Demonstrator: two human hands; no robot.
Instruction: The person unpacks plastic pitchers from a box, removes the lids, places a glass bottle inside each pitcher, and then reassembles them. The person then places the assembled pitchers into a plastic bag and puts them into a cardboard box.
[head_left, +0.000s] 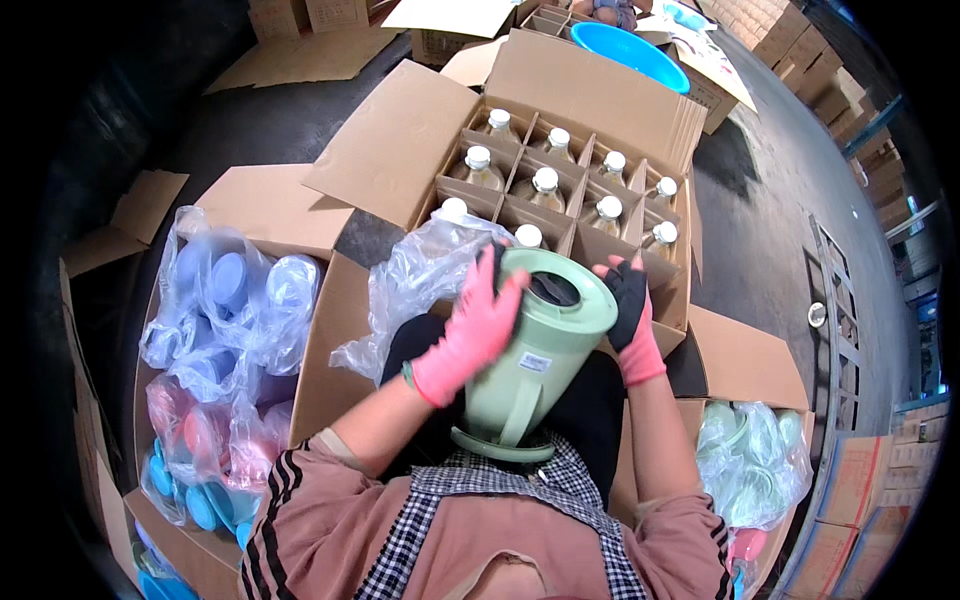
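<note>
Both hands are clamped on a pale green plastic jug (pixel 535 350), which lies tilted in the person's lap with its open mouth pointing away and its base toward the body. Left hand (pixel 472 335), in a pink glove, wraps over the jug's upper left side near the rim, fingers spread across the wall. Right hand (pixel 632 312), in a pink glove with dark fingers, presses flat against the right edge of the rim, so the jug sits squeezed between the two palms. Just beyond the left hand a crumpled clear plastic bag (pixel 415 280) rests against the jug. Past the rim stands an open cardboard box (pixel 590 100) with divider cells, each holding a glass bottle (pixel 545 188) with a white cap. To the person's left, a carton holds bagged blue and pink lids (pixel 225 330); to the right, another bag holds pale green plastic parts (pixel 755 460). Farther off, behind the divider box, a blue basin (pixel 630 50) sits on more cartons, well apart from the hands.
</note>
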